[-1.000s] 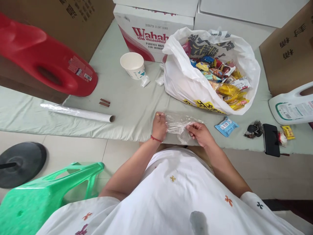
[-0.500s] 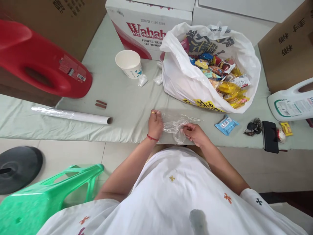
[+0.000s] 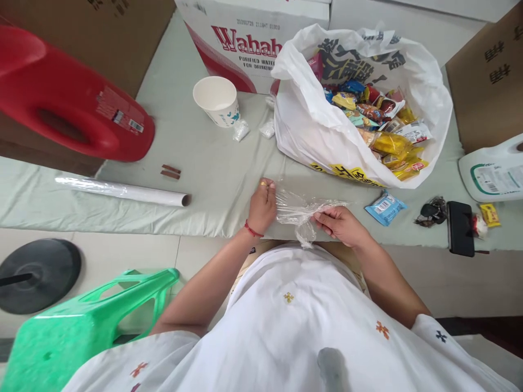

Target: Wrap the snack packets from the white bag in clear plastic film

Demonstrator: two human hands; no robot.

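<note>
A crumpled sheet of clear plastic film (image 3: 295, 207) is stretched between my two hands, just above the table's front edge. My left hand (image 3: 263, 204) is closed on its left end, with a red cord round the wrist. My right hand (image 3: 338, 223) pinches the right part between thumb and fingers. A gathered bit of the film hangs down beside the right fingertips. I cannot make out whether it is a bag or a loose sheet. Behind my hands stands a white plastic bag (image 3: 302, 128) filled with wrapped snacks (image 3: 370, 111).
A paper cup (image 3: 216, 103) stands near small clear packets (image 3: 241, 130). A white film roll (image 3: 122, 193) and a red jug (image 3: 73, 103) lie left. On the right are a blue packet (image 3: 385, 208), keys (image 3: 432, 211), a phone (image 3: 460, 228) and a white jug (image 3: 496, 171). A green stool (image 3: 77, 321) stands below.
My right hand has moved slightly right, away from the left, and the clear film is pulled tauter between them. The camera view has shifted a little.
</note>
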